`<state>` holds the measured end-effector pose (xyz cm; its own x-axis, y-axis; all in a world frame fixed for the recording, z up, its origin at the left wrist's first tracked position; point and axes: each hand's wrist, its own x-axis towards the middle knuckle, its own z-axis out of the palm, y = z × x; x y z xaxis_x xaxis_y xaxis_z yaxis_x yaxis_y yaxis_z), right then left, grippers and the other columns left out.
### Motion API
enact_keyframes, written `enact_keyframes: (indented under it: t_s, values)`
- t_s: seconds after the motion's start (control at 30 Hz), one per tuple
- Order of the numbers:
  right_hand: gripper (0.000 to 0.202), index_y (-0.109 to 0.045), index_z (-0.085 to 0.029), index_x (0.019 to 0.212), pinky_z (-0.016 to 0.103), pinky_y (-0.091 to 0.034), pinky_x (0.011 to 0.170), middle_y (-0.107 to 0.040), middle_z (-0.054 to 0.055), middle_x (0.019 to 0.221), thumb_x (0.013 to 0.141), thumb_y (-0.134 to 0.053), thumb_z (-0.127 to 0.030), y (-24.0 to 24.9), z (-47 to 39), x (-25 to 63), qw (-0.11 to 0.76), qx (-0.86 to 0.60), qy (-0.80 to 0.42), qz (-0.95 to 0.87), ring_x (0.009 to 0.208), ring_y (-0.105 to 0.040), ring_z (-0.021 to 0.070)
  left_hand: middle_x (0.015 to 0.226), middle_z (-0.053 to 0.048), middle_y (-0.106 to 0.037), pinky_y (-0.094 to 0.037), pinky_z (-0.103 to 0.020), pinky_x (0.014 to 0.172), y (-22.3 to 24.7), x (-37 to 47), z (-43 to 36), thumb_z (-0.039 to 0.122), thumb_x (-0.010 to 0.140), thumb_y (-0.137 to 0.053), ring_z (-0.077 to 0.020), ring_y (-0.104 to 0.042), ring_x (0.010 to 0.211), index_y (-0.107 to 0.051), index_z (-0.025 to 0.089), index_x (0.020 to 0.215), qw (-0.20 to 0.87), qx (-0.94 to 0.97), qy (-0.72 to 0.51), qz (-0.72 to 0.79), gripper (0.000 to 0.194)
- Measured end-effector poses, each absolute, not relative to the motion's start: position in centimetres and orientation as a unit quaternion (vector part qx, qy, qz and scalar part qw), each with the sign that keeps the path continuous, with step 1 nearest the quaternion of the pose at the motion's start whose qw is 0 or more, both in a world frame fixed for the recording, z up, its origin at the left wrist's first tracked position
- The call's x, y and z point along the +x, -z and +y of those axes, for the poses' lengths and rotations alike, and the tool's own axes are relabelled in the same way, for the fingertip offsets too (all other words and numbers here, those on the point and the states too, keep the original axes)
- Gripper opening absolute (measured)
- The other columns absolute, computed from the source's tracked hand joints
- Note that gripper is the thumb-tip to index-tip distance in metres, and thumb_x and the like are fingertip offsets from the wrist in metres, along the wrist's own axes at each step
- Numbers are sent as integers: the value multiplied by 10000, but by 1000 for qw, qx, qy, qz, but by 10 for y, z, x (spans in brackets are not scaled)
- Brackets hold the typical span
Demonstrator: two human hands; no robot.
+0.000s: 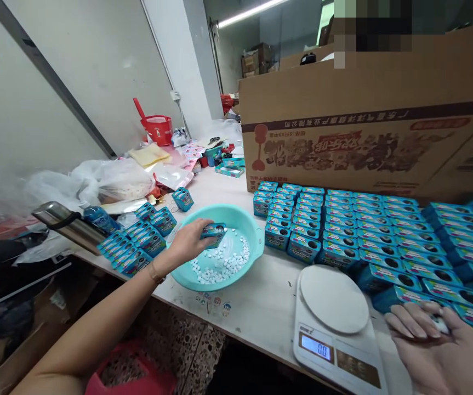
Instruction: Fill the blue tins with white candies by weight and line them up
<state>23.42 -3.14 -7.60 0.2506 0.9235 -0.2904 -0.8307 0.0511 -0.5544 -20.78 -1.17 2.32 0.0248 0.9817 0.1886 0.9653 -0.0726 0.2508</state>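
My left hand [191, 240] reaches over a turquoise basin [256, 249] and grips a small blue box [215, 235] by its sides. Small white pellets [223, 263] lie scattered across the basin's bottom. On the right, my right hand [437, 340] is turned palm up with curled fingers, and a few white pellets [440, 325] show between thumb and fingertips. Beside that hand stands a white kitchen scale [335, 299] with nothing on its plate; its display reads 0.0. Rows of blue boxes [345, 255] with round dark openings on top stand behind the scale.
A large cardboard carton [368, 131] walls off the back right. More blue boxes [146, 241] cluster left of the basin, near a steel thermos [66, 222] lying tilted. Plastic bags [117, 184] and a red bucket [158, 129] occupy the back left. A pink stool [133, 370] is below the table edge.
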Motion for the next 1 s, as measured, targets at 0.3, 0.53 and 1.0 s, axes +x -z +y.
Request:
enact_keyframes:
  t_s: [0.3,0.53,1.0]
  values:
    - [244,-453,-198,694,170,-316,370,-307,-96,496,656,-694,-188,43,-41,216,707,-354,-610,-59,393,-308,63,1007,-31,-710,-539,-314,818,-31,-120,-2,308,779,-708,-189,-665,895,-628,183,1098,204,721,-399,529,352]
    - [208,-468,-191,676,169,-299,361,-320,-95,476,680,-675,-214,45,-54,235,725,-367,-581,-41,393,-300,63,1079,-67,-724,-533,-384,893,2,-70,17,228,749,-743,-244,-677,982,-658,187,1091,166,796,-316,490,355]
    - [233,-486,-193,692,165,-299,391,-335,-106,483,660,-716,-206,61,-69,256,746,-337,-572,-61,409,-313,57,1068,-64,-719,-518,-409,892,51,39,12,213,778,-735,-254,-656,980,-650,208,1101,211,853,-238,414,334]
